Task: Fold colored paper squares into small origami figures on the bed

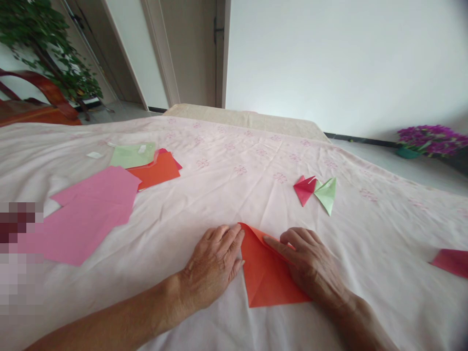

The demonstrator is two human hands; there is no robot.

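A sheet of orange paper [268,278] lies on the cloth in front of me, its upper right edge turned over into a fold and a diagonal crease near its lower corner. At the sheet's upper left corner, my left hand [215,258] grips the edge, fingers together and thumb low on the side. My right hand [310,261] is on the folded right edge, index finger pressed along it and the other fingers curled. Beyond the right hand lie a folded red paper piece [305,189] and a folded light green paper piece [326,192], touching each other.
Pink paper sheets [93,214] spread at the left, beside more orange paper [159,170] and a light green packet [132,155]. Another red paper piece [451,262] lies at the right edge. A wrinkled pale pink tablecloth [219,195] covers the table. A wooden chair [40,97] stands far left.
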